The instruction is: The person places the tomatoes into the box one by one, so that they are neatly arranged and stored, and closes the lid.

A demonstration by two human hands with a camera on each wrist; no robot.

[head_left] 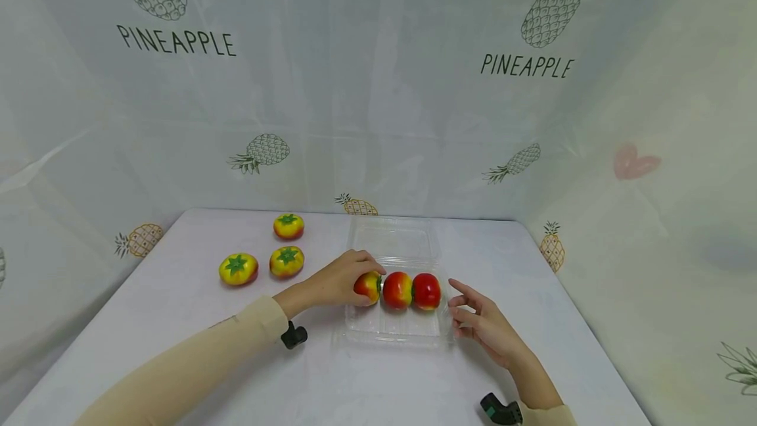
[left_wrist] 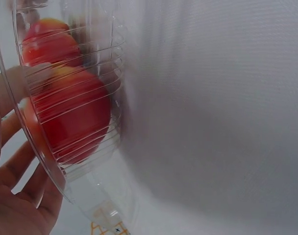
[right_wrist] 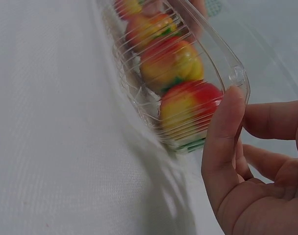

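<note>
My left hand [head_left: 345, 279] holds a round red-and-yellow fruit [head_left: 367, 288] between thumb and fingers, inside the left end of a clear plastic container [head_left: 393, 327]. To its right, a second fruit [head_left: 396, 291] and a redder third one [head_left: 427, 292] lie in the same row. The left wrist view shows the fruits [left_wrist: 75, 117] through the ribbed wall. My right hand [head_left: 487, 327] is at the container's right edge, forefinger extended and other fingers loosely bent. In the right wrist view its thumb [right_wrist: 225, 132] overlaps the rim; whether it presses there I cannot tell.
Three more such fruits with green leafy caps lie left of the container: one at the back [head_left: 288, 226], one nearer [head_left: 286, 261], one farther left [head_left: 238, 269]. The container's lid [head_left: 393, 236] lies folded back. A pineapple-print curtain [head_left: 378, 84] hangs behind the white table [head_left: 355, 386].
</note>
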